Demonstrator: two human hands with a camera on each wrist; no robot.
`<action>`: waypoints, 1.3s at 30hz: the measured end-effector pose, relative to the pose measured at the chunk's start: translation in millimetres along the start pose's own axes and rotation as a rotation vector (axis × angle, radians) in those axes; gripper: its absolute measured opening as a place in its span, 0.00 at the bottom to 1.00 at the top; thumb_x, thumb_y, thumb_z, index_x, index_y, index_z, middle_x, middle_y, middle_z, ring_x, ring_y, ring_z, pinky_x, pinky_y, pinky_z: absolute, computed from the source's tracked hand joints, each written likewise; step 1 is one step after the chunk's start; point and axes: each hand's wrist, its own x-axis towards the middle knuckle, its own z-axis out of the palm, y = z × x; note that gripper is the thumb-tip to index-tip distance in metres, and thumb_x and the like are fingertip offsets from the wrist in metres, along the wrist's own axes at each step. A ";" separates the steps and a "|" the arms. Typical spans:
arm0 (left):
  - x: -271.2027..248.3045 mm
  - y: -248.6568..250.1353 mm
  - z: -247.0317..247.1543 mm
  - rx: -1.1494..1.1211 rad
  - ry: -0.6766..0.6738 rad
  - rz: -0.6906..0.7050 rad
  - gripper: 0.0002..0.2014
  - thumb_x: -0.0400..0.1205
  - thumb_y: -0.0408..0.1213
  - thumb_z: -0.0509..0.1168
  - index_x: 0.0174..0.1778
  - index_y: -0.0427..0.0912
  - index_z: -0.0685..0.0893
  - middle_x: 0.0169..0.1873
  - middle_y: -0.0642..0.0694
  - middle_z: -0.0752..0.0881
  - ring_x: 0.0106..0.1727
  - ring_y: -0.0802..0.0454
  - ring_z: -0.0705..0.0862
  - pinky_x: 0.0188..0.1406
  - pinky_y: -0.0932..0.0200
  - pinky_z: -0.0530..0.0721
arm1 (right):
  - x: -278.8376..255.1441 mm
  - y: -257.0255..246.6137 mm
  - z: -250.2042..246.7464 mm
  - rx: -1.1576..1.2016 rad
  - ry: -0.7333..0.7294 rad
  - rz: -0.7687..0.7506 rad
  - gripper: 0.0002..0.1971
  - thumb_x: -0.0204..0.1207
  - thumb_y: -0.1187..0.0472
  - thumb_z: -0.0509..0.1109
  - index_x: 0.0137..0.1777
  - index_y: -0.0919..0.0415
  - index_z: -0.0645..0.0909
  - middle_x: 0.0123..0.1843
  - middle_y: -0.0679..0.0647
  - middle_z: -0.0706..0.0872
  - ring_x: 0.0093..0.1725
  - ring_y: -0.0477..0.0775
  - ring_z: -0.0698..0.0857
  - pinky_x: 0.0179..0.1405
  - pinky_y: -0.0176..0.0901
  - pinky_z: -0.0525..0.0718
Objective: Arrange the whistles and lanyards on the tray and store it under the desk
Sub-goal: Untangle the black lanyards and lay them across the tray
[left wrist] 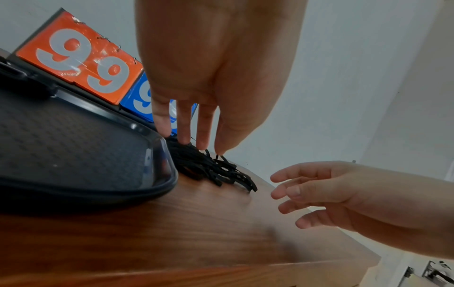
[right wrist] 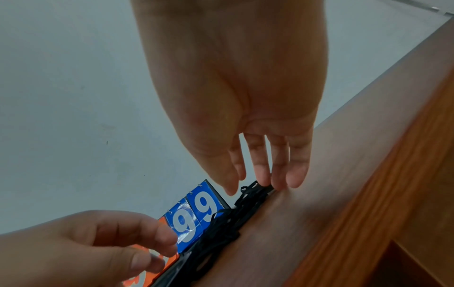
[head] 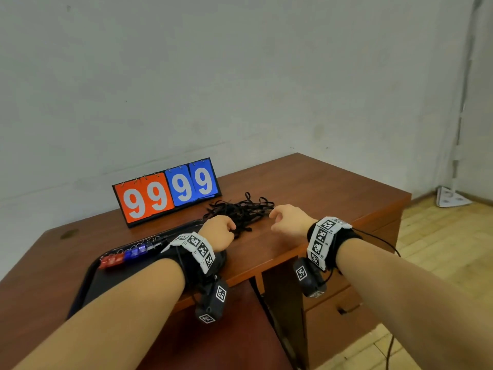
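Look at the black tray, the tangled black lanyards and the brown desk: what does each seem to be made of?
Black tray: probably moulded plastic, with a glossy raised rim and a textured floor.
Tangled black lanyards: seemingly woven fabric cord, flat, matt and limp.
Brown desk: wood or wood-look laminate, with streaked grain and a slight sheen; which one is unclear.

Both hands forward, palms down: left (head: 217, 231) and right (head: 289, 217) fingers loosely extended.

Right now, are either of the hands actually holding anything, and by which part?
Neither grips anything yet. The left hand has fingertips down on the near edge of the lanyards; the right hand reaches the pile's far end, fingers relaxed.
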 end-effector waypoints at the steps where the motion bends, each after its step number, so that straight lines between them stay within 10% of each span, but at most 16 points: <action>1: 4.5 0.4 3.0 0.007 -0.012 -0.003 0.16 0.82 0.33 0.64 0.65 0.45 0.84 0.65 0.45 0.84 0.66 0.47 0.82 0.66 0.55 0.79 | 3.6 2.7 2.1 -0.003 -0.015 0.005 0.22 0.78 0.58 0.72 0.71 0.55 0.78 0.62 0.52 0.82 0.62 0.54 0.82 0.55 0.40 0.76; 15: 80.2 -7.4 3.2 0.114 -0.121 -0.041 0.20 0.83 0.33 0.63 0.72 0.47 0.81 0.72 0.46 0.79 0.71 0.46 0.79 0.68 0.55 0.78 | 90.4 1.0 6.5 -0.167 -0.071 -0.028 0.24 0.80 0.66 0.65 0.76 0.49 0.77 0.78 0.54 0.74 0.74 0.60 0.74 0.71 0.49 0.76; 25: 98.1 -27.5 10.4 0.097 -0.193 -0.018 0.18 0.81 0.31 0.66 0.65 0.50 0.87 0.65 0.46 0.85 0.63 0.48 0.85 0.65 0.53 0.83 | 133.6 -26.9 33.7 -0.521 -0.174 -0.026 0.27 0.76 0.52 0.69 0.75 0.39 0.72 0.72 0.53 0.78 0.72 0.64 0.72 0.66 0.62 0.75; 29: 98.4 -33.1 5.9 0.006 -0.088 0.000 0.08 0.79 0.33 0.70 0.41 0.53 0.88 0.50 0.49 0.90 0.50 0.50 0.88 0.57 0.50 0.88 | 136.4 -28.0 28.1 -0.417 -0.099 -0.015 0.08 0.79 0.57 0.70 0.56 0.47 0.85 0.59 0.51 0.87 0.61 0.59 0.84 0.61 0.55 0.81; 33: 95.5 -32.7 -4.5 -0.099 0.061 0.032 0.05 0.80 0.38 0.71 0.44 0.42 0.89 0.44 0.46 0.89 0.42 0.50 0.87 0.47 0.56 0.86 | 131.7 -22.5 17.4 -0.236 0.026 0.022 0.05 0.80 0.56 0.69 0.45 0.48 0.86 0.50 0.52 0.90 0.51 0.57 0.87 0.57 0.55 0.86; 39: 89.5 -20.9 -25.8 -0.322 0.217 0.069 0.06 0.84 0.39 0.67 0.46 0.42 0.86 0.41 0.46 0.88 0.40 0.50 0.85 0.43 0.57 0.83 | 116.8 -13.9 7.9 -0.122 0.085 0.001 0.08 0.81 0.58 0.68 0.55 0.57 0.86 0.56 0.55 0.88 0.52 0.56 0.86 0.53 0.48 0.85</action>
